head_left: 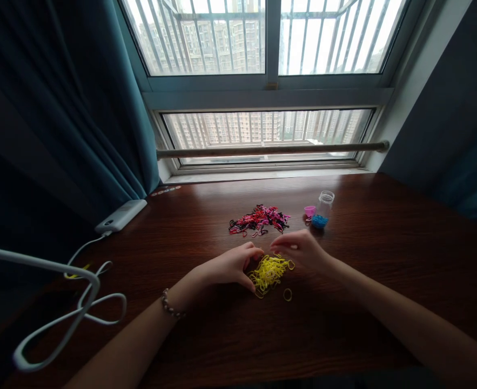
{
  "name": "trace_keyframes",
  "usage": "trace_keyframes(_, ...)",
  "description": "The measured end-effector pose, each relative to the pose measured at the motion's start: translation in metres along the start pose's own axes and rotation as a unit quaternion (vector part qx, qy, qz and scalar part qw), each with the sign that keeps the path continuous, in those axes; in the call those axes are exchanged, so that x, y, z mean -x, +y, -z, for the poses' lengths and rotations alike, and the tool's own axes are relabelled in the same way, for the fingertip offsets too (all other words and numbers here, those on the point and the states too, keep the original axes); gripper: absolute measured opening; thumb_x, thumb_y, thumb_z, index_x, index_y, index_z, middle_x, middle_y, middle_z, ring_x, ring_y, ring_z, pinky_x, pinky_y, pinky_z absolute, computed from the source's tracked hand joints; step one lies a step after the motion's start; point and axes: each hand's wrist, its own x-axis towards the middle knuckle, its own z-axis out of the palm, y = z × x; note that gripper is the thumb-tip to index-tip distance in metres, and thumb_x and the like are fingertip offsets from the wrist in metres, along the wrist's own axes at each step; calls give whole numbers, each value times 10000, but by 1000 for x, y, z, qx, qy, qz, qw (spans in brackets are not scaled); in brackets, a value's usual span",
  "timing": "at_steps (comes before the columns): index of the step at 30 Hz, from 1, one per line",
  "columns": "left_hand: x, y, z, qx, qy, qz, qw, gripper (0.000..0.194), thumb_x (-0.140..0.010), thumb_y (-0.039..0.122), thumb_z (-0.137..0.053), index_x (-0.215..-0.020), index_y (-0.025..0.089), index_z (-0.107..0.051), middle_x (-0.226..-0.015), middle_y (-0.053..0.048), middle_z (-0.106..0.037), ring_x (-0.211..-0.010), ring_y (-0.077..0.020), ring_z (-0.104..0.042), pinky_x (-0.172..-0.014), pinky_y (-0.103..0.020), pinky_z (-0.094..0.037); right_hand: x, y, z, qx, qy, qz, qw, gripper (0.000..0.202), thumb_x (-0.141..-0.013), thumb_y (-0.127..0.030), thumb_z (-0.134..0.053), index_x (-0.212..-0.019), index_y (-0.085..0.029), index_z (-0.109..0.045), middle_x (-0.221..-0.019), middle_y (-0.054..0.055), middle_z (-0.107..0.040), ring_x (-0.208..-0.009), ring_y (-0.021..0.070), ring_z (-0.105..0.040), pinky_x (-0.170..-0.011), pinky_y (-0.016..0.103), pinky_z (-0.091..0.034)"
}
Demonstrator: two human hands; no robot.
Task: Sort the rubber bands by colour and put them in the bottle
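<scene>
A loose pile of thin yellow rubber bands point(268, 274) lies on the brown wooden table. My left hand point(235, 263) rests against the pile's left side, thumb and fingers apart and curved around its edge. Over the pile's upper right edge is my right hand point(302, 249), its fingertips drawn together; whether a band is between them is hidden. One single yellow rubber band point(287, 294) lies apart, just below the pile on the right. Behind my hands is a heap of red, pink and black bands point(260, 220).
A clear jar point(326, 204) stands at the back right, beside a blue bundle point(319, 221) and a small pink cup point(309, 211). A white power strip point(121, 216) with a looped white cable point(100, 319) lies left. The window wall borders the table's far edge.
</scene>
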Motion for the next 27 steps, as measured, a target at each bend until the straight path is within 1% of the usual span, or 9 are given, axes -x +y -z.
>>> trace_keyframes(3,-1,3,-2,-15,5,-12,1000,618,-535,455,-742,-1067,199,-559,-839,2,-441,-671,-110,-405,-557,-206,-347,-4,-4,26,39,200,-12,979,220,-802,-350,-525,-832,-163,-637,-717,43,-652,-643,144,-602,-606,275,-491)
trace_keyframes(6,-3,1,-7,-17,12,-20,1000,532,-582,457,-713,-1022,190,-581,-821,1,-447,-659,-107,-412,-558,-209,-356,1,9,52,163,415,-15,895,276,-798,-362,-516,-1002,-181,-562,-910,72,-601,-790,174,-572,-717,340,-478)
trace_keyframes(8,-4,-1,-10,-18,23,-19,999,510,-600,447,-704,-1023,191,-579,-843,-6,-458,-661,-108,-429,-571,-218,-382,7,30,64,240,480,-8,843,510,-708,-395,-613,-1143,-175,-462,-1136,118,-491,-991,230,-501,-822,402,-440)
trace_keyframes(11,-4,0,-15,-25,66,-36,997,618,-594,411,-722,-1144,218,-518,-1018,-55,-473,-804,-154,-492,-702,-271,-443,18,69,71,290,427,-24,856,847,-596,-437,-697,-1279,-135,-297,-1287,180,-337,-1141,285,-391,-919,447,-375)
trace_keyframes(13,-5,1,-16,-38,82,-74,993,663,-619,374,-717,-1219,249,-464,-1186,-90,-433,-1013,-218,-469,-868,-336,-415,23,93,70,285,383,-51,877,910,-597,-450,-692,-1313,-131,-230,-1293,193,-341,-1151,290,-390,-950,461,-344)
trace_keyframes(16,-7,3,-17,-57,62,-138,987,567,-703,345,-656,-1231,269,-464,-1289,-93,-415,-1191,-251,-363,-1011,-403,-300,25,114,68,257,348,-82,898,889,-632,-448,-669,-1323,-144,-199,-1267,186,-402,-1141,284,-422,-949,461,-348)
trace_keyframes(20,-11,2,-20,-54,61,-168,982,474,-733,371,-622,-1177,239,-523,-1244,-97,-498,-1210,-243,-367,-1034,-419,-278,25,118,68,217,325,-98,915,795,-651,-442,-660,-1279,-156,-265,-1201,172,-486,-1053,268,-514,-886,431,-419)
trace_keyframes(24,-12,-1,-23,-33,56,-158,985,536,-696,387,-654,-1187,220,-519,-1213,-111,-523,-1146,-236,-447,-993,-398,-347,25,119,70,187,310,-113,925,633,-678,-449,-631,-1188,-174,-373,-1100,134,-561,-950,249,-580,-831,429,-462)
trace_keyframes(27,-13,-4,-24,-26,58,-162,985,448,-707,375,-645,-1117,207,-572,-1163,-107,-550,-1096,-221,-490,-956,-359,-389,25,117,70,172,315,-111,927,580,-685,-437,-630,-1157,-184,-408,-1053,109,-583,-910,233,-597,-817,423,-476)
